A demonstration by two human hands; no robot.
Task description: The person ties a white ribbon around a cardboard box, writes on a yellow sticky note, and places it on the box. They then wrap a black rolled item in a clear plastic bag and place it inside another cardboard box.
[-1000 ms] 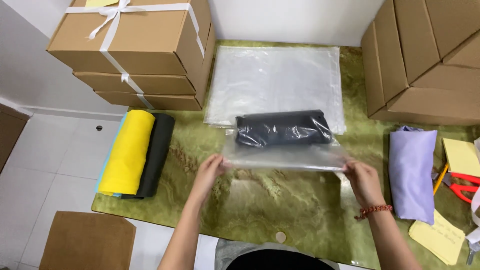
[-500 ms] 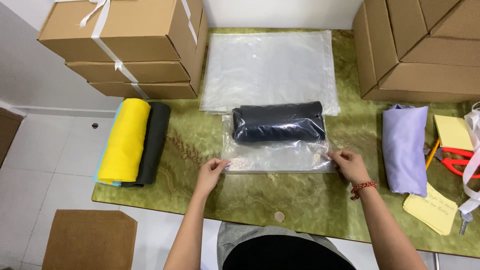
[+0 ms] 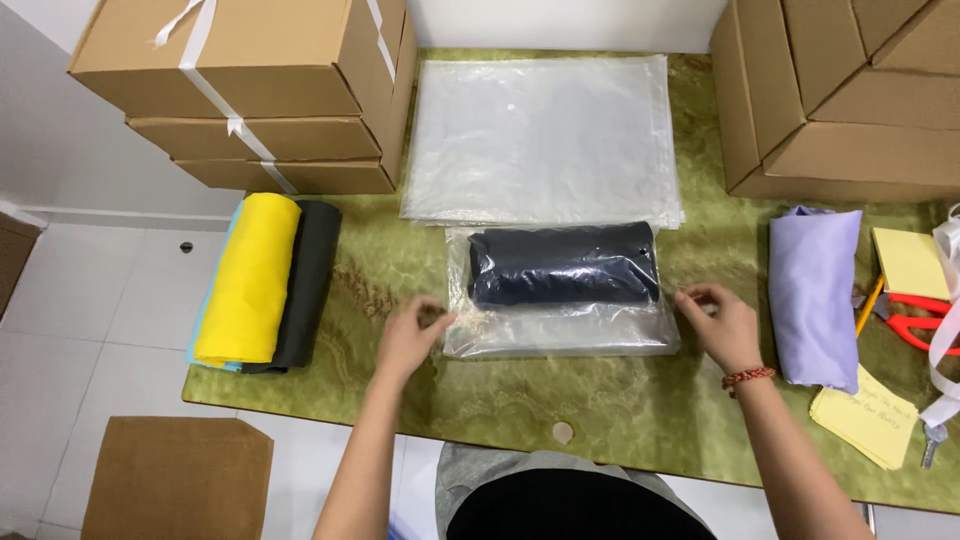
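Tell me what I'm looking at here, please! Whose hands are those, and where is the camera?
The camera sits on a person's head and looks down, so you see what they see: their own two arms reaching out over a green marbled table. There is only this one view.

The left hand and the right hand are at the two ends of a clear plastic bag, touching its lower corners. Inside the bag lies a dark folded cloth. Neither hand has lifted anything; the bag lies flat on the table.

Behind it is a stack of empty clear bags. On the left lie a yellow rolled cloth and a black one; on the right, a purple cloth, yellow paper notes and red scissors. Brown cardboard boxes are piled at both back corners.
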